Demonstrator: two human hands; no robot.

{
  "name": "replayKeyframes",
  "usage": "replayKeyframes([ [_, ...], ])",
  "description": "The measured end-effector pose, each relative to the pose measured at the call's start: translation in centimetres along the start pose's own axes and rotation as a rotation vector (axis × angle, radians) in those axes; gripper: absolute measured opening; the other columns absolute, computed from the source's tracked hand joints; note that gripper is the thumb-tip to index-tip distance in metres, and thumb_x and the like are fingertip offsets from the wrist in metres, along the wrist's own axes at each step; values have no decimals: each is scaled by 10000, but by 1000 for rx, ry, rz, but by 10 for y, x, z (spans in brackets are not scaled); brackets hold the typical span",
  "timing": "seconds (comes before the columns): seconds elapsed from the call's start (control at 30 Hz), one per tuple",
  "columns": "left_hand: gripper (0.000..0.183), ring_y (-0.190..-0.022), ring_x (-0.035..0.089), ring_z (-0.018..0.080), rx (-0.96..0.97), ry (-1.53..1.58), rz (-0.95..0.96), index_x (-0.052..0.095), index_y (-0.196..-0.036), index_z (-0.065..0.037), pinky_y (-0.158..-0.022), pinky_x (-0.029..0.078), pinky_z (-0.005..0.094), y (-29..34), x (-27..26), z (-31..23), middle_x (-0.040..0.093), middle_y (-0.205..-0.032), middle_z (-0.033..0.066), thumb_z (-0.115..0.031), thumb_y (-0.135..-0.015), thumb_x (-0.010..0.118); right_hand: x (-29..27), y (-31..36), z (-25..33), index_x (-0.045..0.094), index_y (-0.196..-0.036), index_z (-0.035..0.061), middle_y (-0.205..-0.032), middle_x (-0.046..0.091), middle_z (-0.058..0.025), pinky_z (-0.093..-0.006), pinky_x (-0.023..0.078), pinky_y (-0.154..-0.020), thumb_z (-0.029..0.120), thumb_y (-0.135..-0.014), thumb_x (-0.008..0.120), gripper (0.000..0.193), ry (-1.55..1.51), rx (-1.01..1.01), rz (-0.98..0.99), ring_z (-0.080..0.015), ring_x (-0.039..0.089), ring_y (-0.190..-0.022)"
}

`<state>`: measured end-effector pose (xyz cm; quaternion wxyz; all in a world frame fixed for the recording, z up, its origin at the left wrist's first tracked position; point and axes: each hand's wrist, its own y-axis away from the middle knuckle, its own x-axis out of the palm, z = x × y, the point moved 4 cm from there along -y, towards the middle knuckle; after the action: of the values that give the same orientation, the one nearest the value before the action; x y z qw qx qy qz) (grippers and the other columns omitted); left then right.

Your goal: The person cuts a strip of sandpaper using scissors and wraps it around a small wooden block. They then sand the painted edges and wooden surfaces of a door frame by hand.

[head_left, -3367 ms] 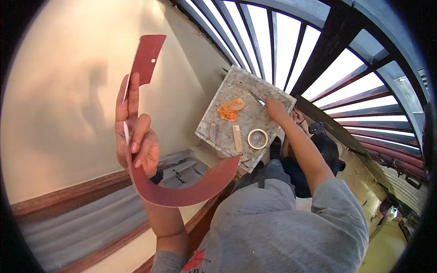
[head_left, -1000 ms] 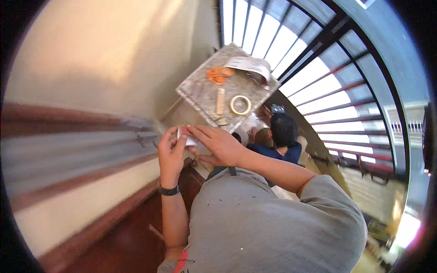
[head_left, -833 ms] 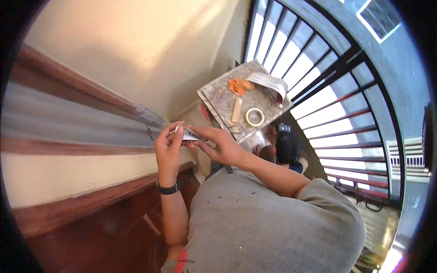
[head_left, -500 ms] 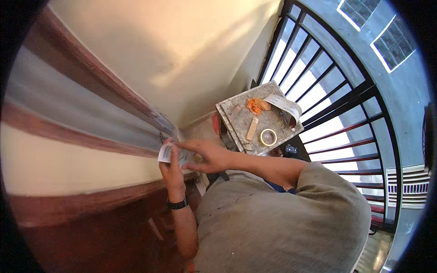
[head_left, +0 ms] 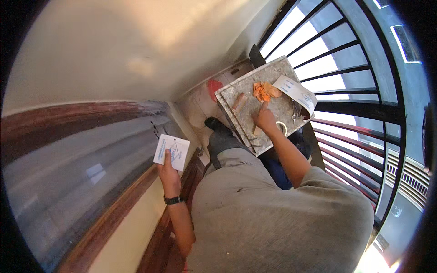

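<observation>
- Paper square, white with blue print, is in my left hand — grip narrow, thumb laid over its face.
- From that hand, the desk lies toward two o'clock, well apart.
- My right hand is over the desk, index finger stretched toward twelve, the others curled; I cannot tell whether that grip holds anything.
- Orange crumpled scraps lie just beyond that fingertip, at twelve — the right hand is clearly the nearer.
- Curved white sheet lies at two o'clock from it, long axis running ten to four.
- Reddish-brown piece lies at ten o'clock, its length running one to seven.
</observation>
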<state>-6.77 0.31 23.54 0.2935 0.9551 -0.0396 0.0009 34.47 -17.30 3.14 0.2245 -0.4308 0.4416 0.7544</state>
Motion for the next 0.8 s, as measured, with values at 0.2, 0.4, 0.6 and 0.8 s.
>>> replayKeyframes([
  [0.2,469,-1301,674,213,-17,-31,-14,597,-1508,48,-1113,510,354,-28,37,-29,696,-1454,132,-240,-1141,645,-41,-4,17,377,-1502,-68,-1074,753,-345,-522,630,-794,278,-943,734,748,-1,34,148,-463,783,-949],
  [0.4,434,-1289,673,174,46,-155,63,609,-1500,29,-1114,517,344,-29,41,-45,705,-1444,96,-190,-1129,665,-144,26,110,642,-1338,-14,-1110,777,-192,-355,620,-824,134,-977,660,390,-709,-282,711,-241,780,-963],
  [0.6,368,-1081,733,151,268,-150,111,681,-1381,50,-947,578,323,-23,39,-83,787,-1236,83,-217,-1129,665,-218,116,257,693,-1300,4,-1179,759,-87,-319,598,-910,120,-1039,759,294,-1077,-697,846,-146,732,-1061],
  [0.8,355,-1156,688,127,478,-19,94,655,-1414,51,-997,570,321,42,61,-135,747,-1290,70,-170,-1136,648,-206,145,337,732,-1325,19,-1006,656,17,-243,489,-822,149,-988,838,376,-1176,-986,741,-70,601,-941],
])
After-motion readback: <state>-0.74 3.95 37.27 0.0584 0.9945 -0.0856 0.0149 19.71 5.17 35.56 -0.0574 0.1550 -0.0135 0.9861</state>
